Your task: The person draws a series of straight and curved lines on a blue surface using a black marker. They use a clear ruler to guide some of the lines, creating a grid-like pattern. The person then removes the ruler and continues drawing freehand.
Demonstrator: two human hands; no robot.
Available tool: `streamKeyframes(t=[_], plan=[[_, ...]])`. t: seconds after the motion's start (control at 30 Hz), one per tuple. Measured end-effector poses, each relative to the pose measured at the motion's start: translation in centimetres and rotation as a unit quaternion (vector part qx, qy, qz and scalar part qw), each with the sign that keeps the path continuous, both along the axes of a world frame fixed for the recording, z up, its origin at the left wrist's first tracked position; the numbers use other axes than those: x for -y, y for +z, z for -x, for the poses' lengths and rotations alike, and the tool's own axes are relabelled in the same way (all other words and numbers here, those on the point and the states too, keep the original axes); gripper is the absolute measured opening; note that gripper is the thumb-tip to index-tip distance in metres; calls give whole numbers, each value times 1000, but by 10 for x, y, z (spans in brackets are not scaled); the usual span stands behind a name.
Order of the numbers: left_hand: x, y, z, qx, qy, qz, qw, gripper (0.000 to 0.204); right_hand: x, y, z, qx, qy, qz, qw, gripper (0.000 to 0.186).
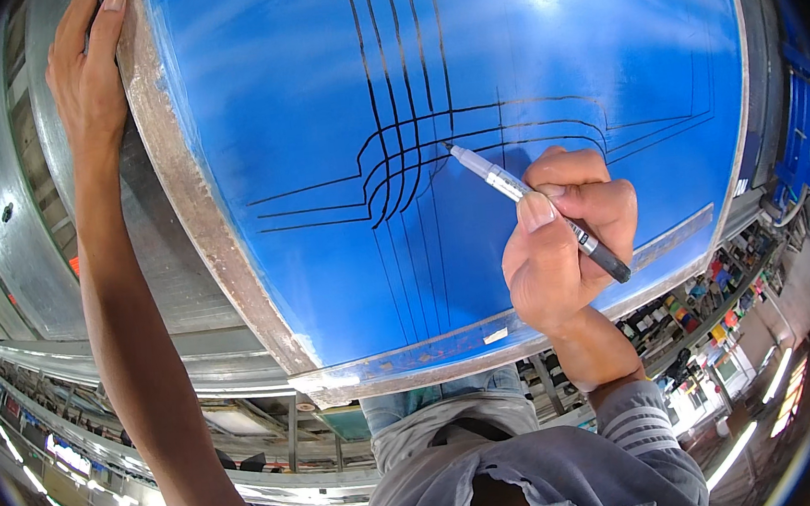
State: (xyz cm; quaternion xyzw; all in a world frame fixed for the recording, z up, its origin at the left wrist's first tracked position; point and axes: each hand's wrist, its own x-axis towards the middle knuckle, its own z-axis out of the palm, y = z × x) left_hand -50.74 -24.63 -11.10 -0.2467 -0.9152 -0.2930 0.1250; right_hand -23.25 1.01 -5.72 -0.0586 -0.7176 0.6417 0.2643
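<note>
A marker pen (500, 179) with a white barrel and a black rear end is pinched in my right hand (567, 229). Its dark tip meets a blue panel (265, 82) at one of the drawn lines. Thick black lines (392, 109) run down the panel and curve across bundles of sideways lines, and thinner lines continue below them. Along the panel's left side, my left hand (91, 73) rests on the worn grey frame (199, 213), its fingers stretched upward over the edge. Nothing shows in that hand.
Long grey metal surfaces (24, 190) lie to the left of the frame. A small pale label (496, 336) sticks to the frame's near bar. Shelves with many coloured items (708, 304) stand at the lower right, and a blue metal structure (800, 141) is at the far right.
</note>
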Motion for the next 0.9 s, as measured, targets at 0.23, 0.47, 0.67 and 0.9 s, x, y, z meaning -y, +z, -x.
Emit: streamKeyframes(t=[0.23,0.47,0.67,0.9], plan=[[8,-7,2,-19,17,20,999,46,3,2,2,34,-22,8,999,18],[5,-5,2,-12,12,12,1000,46,3,3,5,47,-30,-7,998,17],[4,-5,2,-9,11,12,1000,46,3,4,6,59,-31,-22,998,18],[5,-5,2,-9,7,11,1000,47,4,5,6,55,-28,-19,998,17]])
